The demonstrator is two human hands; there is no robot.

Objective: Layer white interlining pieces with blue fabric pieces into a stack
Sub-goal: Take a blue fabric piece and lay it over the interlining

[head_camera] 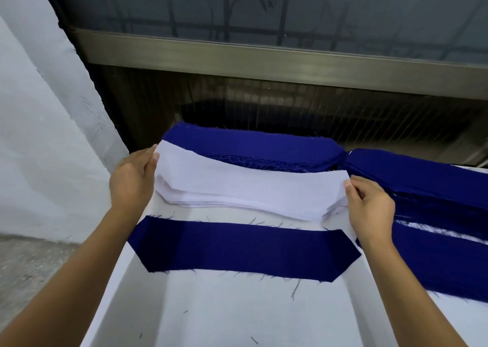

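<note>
On the white surface [237, 312], bare at lower centre, left hand [132, 180] and right hand [369, 204] pinch the top white interlining piece [250, 185] by its ends above a lone blue fabric piece [243, 249].

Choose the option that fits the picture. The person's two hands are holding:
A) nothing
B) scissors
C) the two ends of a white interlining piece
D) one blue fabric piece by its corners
C: the left hand and right hand each pinch one end of the white interlining piece, while the blue fabric piece lies untouched nearer the person.
</note>
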